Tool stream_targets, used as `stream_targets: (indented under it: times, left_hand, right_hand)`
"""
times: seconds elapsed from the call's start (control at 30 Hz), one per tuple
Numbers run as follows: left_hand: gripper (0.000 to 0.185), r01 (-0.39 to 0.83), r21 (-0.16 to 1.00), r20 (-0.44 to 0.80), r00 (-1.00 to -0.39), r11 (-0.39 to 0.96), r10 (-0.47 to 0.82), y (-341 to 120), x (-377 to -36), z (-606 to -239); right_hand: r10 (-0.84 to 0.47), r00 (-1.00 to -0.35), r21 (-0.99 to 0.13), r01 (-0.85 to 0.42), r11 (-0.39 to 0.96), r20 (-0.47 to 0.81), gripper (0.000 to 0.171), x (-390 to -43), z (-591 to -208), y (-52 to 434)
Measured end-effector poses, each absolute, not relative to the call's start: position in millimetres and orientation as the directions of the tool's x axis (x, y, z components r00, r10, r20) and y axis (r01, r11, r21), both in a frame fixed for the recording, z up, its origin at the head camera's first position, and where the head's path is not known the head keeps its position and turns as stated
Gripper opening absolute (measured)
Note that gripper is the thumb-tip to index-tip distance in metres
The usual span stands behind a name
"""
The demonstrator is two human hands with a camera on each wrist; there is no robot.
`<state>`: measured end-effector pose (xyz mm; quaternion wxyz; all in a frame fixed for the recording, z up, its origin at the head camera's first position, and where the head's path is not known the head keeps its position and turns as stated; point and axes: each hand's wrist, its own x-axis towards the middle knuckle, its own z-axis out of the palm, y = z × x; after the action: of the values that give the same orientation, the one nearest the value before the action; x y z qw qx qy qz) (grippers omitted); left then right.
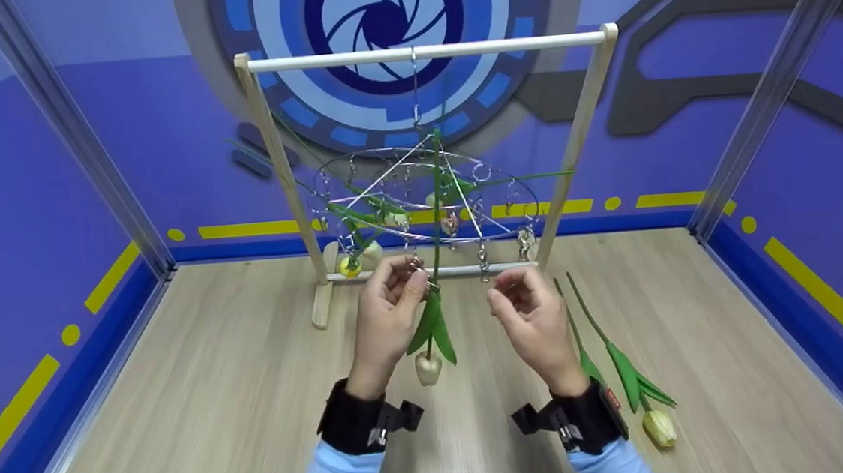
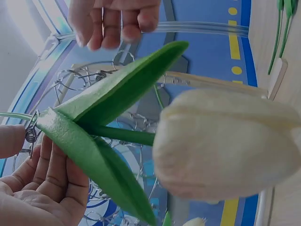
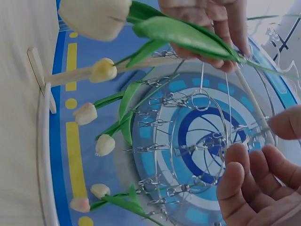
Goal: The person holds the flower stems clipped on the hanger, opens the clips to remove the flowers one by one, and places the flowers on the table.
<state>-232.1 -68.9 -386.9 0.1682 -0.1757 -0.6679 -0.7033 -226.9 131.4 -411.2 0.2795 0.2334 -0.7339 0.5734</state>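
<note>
A round wire clip hanger hangs from the white rod of a wooden rack, with several artificial tulips clipped to it upside down. My left hand pinches a metal clip on the hanger's near rim, at the stem of a white tulip. That tulip hangs below the hand, its bud and green leaves filling the left wrist view. My right hand hovers just right of it with loosely curled fingers, holding nothing, close to the hanger's rim.
Two more tulips lie on the wooden tabletop right of my right wrist, one with a yellow bud. The rack's feet stand mid-table. Blue walls and metal posts enclose the sides and back.
</note>
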Motion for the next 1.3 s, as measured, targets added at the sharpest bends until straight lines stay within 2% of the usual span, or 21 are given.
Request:
stream_targets:
  times: [0.2, 0.33, 0.57, 1.07, 1.3]
  left_hand:
    - [0.023, 0.461, 0.883, 0.461, -0.887, -0.084, -0.014, -54, -231, -391]
    - [0.021, 0.439, 0.891, 0.439, -0.898, -0.117, -0.025, -48, -228, -394]
    - [0.022, 0.443, 0.884, 0.440, -0.896, -0.148, -0.054, -40, -226, -399]
    - [0.022, 0.481, 0.865, 0.472, -0.877, -0.143, -0.090, -32, -228, -402]
    - [0.018, 0.435, 0.888, 0.425, -0.900, -0.151, -0.094, -31, -230, -398]
  right_hand:
    - [-0.173, -0.713, -0.676, -0.700, 0.232, 0.679, 0.011, -226, -424, 122]
    - [-0.217, -0.708, -0.672, -0.706, 0.225, 0.672, 0.013, -224, -430, 119]
    - [-0.209, -0.697, -0.657, -0.716, 0.236, 0.686, 0.017, -223, -436, 119]
    - [-0.169, -0.691, -0.645, -0.719, 0.258, 0.703, 0.009, -225, -437, 119]
    - [-0.163, -0.688, -0.648, -0.722, 0.240, 0.707, 0.010, -226, -436, 121]
